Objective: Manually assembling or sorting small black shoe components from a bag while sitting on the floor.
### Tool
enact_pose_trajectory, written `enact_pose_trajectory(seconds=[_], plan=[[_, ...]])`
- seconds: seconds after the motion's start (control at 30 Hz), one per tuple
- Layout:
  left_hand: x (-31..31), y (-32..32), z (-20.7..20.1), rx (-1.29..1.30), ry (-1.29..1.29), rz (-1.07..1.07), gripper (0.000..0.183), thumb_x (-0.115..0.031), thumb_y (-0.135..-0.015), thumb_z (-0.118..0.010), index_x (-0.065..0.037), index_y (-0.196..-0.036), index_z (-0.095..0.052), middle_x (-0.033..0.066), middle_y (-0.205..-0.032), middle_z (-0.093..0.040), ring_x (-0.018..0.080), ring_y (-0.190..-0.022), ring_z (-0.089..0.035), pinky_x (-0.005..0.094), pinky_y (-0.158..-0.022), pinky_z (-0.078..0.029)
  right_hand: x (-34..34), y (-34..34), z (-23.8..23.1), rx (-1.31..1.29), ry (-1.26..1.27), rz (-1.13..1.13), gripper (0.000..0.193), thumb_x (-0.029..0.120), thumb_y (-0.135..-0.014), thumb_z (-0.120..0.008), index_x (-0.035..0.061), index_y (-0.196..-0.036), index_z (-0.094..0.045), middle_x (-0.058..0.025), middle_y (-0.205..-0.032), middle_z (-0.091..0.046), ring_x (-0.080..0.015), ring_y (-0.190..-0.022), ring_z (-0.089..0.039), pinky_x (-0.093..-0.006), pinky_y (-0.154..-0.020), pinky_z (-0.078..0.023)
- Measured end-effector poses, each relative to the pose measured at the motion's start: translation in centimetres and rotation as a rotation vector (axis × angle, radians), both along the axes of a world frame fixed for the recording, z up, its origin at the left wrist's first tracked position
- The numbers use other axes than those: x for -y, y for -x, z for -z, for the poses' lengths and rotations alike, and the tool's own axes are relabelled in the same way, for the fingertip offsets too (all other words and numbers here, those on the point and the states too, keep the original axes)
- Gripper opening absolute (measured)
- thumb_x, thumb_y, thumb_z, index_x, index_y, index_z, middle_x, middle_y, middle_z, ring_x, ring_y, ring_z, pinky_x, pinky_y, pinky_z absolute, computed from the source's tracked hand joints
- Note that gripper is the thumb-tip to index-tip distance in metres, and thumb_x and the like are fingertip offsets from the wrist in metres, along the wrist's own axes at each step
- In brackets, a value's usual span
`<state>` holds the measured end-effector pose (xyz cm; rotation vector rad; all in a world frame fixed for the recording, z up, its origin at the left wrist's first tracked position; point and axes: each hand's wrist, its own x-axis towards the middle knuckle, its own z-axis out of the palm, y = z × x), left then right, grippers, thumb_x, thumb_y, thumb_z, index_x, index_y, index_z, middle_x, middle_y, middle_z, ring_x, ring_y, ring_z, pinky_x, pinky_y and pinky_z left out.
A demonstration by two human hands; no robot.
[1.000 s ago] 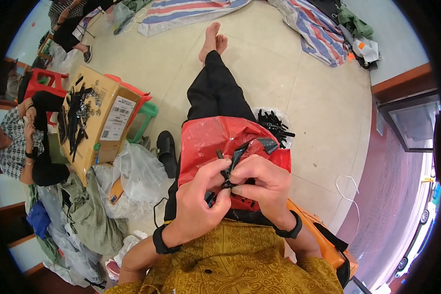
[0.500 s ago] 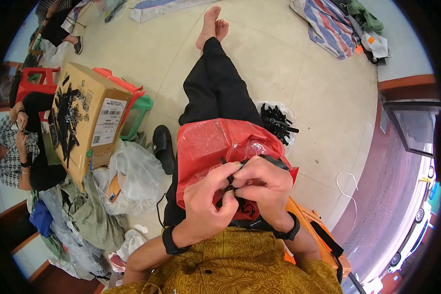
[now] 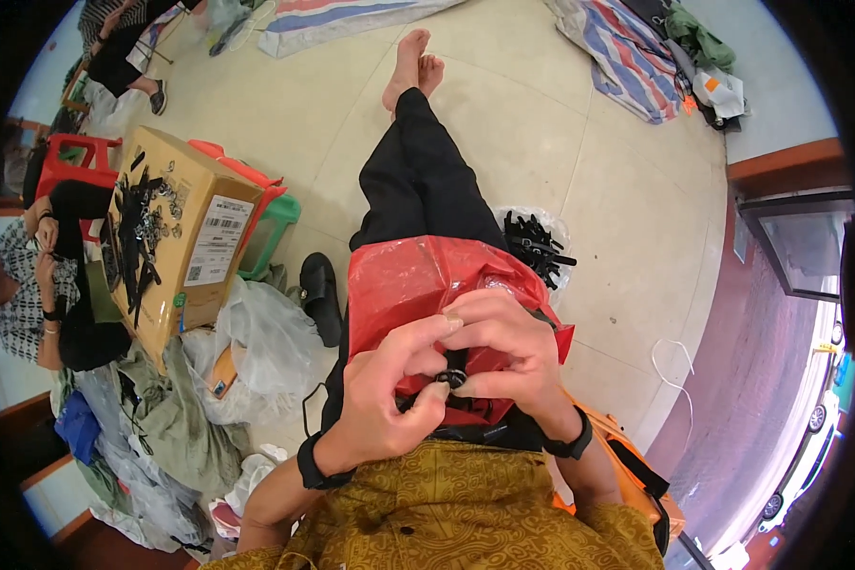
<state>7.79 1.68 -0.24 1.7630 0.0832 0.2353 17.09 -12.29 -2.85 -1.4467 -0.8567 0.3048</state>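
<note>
Over my lap lies a red plastic bag [image 3: 394, 275]. Above it, my left hand [image 3: 394, 385] and my right hand [image 3: 511, 351] meet, thumbs and forefingers closed. Between the fingertips is a short black strap with a small dark ring-like buckle [image 3: 453, 378]. Both hands pinch at it, and the fingers hide part of it. More black pieces show on the bag below my hands, too covered to make out. On the floor past my right knee, a pile of black straps [image 3: 534, 245] rests on clear plastic.
At the left stands a cardboard box [image 3: 214, 204] with black straps [image 3: 141, 228] and metal rings on top; a person [image 3: 38, 275] sits behind it. Clear plastic bags [image 3: 266, 323], a black shoe [image 3: 320, 296] and a green stool [image 3: 274, 233] are nearby. An orange seat [image 3: 589, 427] is beside me.
My right fingers have lifted slightly and spread around the strap, leaving its ring-like buckle more visible. The left hand still pinches close by. The whole view has shifted a little.
</note>
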Motion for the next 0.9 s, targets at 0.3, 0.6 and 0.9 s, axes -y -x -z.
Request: enact_pose_trajectory(seconds=[0.3,0.6,0.9], plan=[[0.4,1.9,-1.2,-0.243,0.421,0.120,0.052,0.008,-0.066,-0.046,0.000,-0.117,-0.043,0.0008,-0.065,-0.051,0.0051,-0.062,-0.048,0.0183,-0.064,-0.040,1.5,0.7,-1.8,0.333,0.208,-0.118,0.024,0.018,-0.058,-0.072,0.0076,-0.077,-0.061,-0.0020,-0.075,-0.057,-0.0170,-0.071,-0.054,-0.0290,-0.069,-0.036],[0.7,2.3,-1.6,-0.361,0.415,0.208,0.050,0.006,-0.067,-0.046,-0.002,-0.116,-0.044,0.0005,-0.064,-0.050,0.0040,-0.061,-0.047,0.0190,-0.061,-0.039,2.6,1.3,-1.8,-0.096,0.195,-0.311,0.012,0.013,-0.067,-0.067,0.0033,-0.071,-0.061,-0.0014,-0.062,-0.052,-0.0141,-0.060,-0.051,-0.0256,-0.058,-0.038],[1.1,2.6,-1.8,-0.441,0.374,0.191,0.052,0.006,-0.065,-0.048,-0.002,-0.116,-0.045,0.0004,-0.063,-0.050,0.0039,-0.061,-0.047,0.0195,-0.063,-0.040,3.0,2.0,-0.4,-0.685,0.143,-0.413,0.009,0.005,-0.071,-0.060,-0.0001,-0.078,-0.062,-0.0017,-0.069,-0.055,-0.0059,-0.058,-0.050,-0.0208,-0.052,-0.037]])
